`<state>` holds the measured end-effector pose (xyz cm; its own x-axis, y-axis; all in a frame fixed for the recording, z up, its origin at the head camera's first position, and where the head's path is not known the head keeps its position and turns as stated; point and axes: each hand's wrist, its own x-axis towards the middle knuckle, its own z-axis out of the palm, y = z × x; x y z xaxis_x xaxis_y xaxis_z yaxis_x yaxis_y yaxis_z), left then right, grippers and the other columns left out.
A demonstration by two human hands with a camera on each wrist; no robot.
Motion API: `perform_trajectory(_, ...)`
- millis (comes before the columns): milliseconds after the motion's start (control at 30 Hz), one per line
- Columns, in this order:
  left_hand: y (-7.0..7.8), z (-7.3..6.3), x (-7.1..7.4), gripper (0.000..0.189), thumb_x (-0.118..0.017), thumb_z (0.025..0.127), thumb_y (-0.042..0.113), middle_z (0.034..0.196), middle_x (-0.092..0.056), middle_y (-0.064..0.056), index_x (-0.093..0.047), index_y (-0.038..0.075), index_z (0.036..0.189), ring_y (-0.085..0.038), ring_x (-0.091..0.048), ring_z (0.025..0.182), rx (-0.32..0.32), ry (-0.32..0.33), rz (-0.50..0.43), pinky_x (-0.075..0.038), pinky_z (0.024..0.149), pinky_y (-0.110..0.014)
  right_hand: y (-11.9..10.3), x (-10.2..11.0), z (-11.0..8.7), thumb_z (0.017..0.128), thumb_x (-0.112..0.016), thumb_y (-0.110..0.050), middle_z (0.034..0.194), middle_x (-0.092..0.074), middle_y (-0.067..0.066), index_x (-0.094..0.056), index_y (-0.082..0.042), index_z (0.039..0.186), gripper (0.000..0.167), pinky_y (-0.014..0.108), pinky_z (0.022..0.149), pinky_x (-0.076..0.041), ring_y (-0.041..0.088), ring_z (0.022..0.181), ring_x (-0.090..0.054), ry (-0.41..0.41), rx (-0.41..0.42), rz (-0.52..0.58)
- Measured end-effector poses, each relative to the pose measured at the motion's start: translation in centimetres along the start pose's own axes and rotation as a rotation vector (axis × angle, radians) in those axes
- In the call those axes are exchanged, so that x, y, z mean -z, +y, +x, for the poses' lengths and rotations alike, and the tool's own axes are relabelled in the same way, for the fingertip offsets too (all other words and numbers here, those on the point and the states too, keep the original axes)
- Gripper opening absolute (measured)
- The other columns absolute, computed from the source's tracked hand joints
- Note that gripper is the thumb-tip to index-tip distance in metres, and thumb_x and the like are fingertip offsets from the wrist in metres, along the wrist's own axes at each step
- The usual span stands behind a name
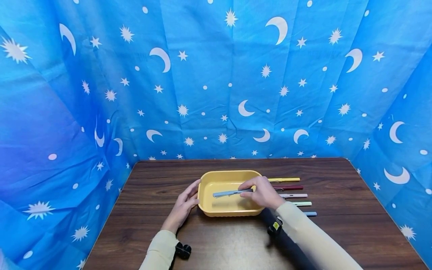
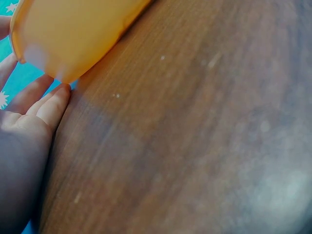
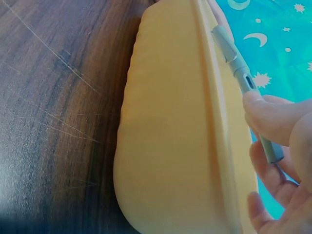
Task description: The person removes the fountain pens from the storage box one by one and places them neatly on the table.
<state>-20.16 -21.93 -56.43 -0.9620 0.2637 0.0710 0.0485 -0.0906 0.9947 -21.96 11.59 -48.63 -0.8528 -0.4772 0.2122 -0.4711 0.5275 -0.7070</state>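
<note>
A yellow rectangular tub (image 1: 229, 213) stands on the dark wooden table. Over its inside, my right hand (image 1: 264, 193) pinches a grey-blue pen (image 1: 225, 193) between thumb and fingers. In the right wrist view the pen (image 3: 233, 57) slants above the tub's rim, its clip showing and its other end near the curled fingers. At the tub's left end rests my left hand (image 1: 185, 204). The left wrist view shows that hand's fingers (image 2: 54, 105) fairly straight, touching the outer wall of the tub (image 2: 73, 34).
Several pens lie in a column right of the tub, partly hidden by my right hand and arm: yellow (image 1: 287, 179), dark red (image 1: 291, 187), pale pinkish (image 1: 297, 195), light green (image 1: 303, 203) and light blue (image 1: 311, 213). A blue star-and-moon cloth (image 1: 216, 93) hangs behind the table.
</note>
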Motion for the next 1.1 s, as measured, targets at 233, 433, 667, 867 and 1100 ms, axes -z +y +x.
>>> perform_trajectory(233, -0.1, 0.0, -0.1, 0.073, -0.056, 0.095, -0.003, 0.166, -0.036, -0.02, -0.039, 0.014, 0.163, -0.031, -0.041, 0.15, -0.002, 0.008, 0.002, -0.052, 0.105, -0.027, 0.0, 1.2, -1.0, 0.087, -0.086, -0.018, 0.101, -0.08, -0.009, -0.086, -0.021, 0.101, 0.014, 0.034, 0.085, -0.06, 0.011, 0.095, -0.072, 0.079, 0.001, 0.003)
perform_trajectory(433, 0.0, 0.0, -0.1, 0.076, -0.057, 0.093, -0.003, 0.167, -0.031, -0.025, -0.034, 0.01, 0.164, -0.037, -0.035, 0.152, -0.012, -0.017, -0.016, -0.051, 0.106, -0.027, 0.4, 2.5, -2.1, 0.087, -0.086, -0.019, 0.098, -0.078, -0.012, -0.086, -0.024, 0.099, 0.013, 0.026, 0.072, -0.057, 0.01, 0.088, -0.067, 0.147, -0.003, -0.005)
perform_trajectory(667, 0.1, 0.0, 0.0, 0.075, -0.056, 0.095, -0.003, 0.167, -0.031, -0.024, -0.034, 0.011, 0.165, -0.038, -0.034, 0.153, -0.014, -0.023, -0.017, -0.051, 0.105, -0.026, 1.3, 3.9, -3.6, 0.09, -0.084, -0.023, 0.102, -0.078, -0.009, -0.085, -0.022, 0.107, 0.017, 0.024, 0.079, -0.06, 0.013, 0.097, -0.069, 0.177, -0.049, -0.005)
perform_trajectory(867, 0.0, -0.1, 0.0, 0.074, -0.057, 0.095, -0.003, 0.167, -0.032, -0.023, -0.035, 0.012, 0.164, -0.037, -0.036, 0.152, 0.0, -0.007, -0.02, -0.051, 0.106, -0.027, 2.0, 5.2, -5.1, 0.091, -0.082, -0.024, 0.106, -0.078, -0.006, -0.084, -0.02, 0.111, 0.021, 0.024, 0.079, -0.06, 0.016, 0.098, -0.069, 0.198, -0.078, -0.022)
perform_trajectory(1100, -0.1, 0.0, 0.0, 0.074, -0.057, 0.094, -0.003, 0.167, -0.031, -0.024, -0.035, 0.011, 0.164, -0.038, -0.035, 0.153, -0.004, -0.009, -0.025, -0.051, 0.106, -0.027, 3.0, 6.5, -6.9, 0.089, -0.084, -0.022, 0.102, -0.077, -0.006, -0.084, -0.018, 0.109, 0.02, 0.024, 0.074, -0.059, 0.014, 0.091, -0.065, 0.23, -0.074, 0.002)
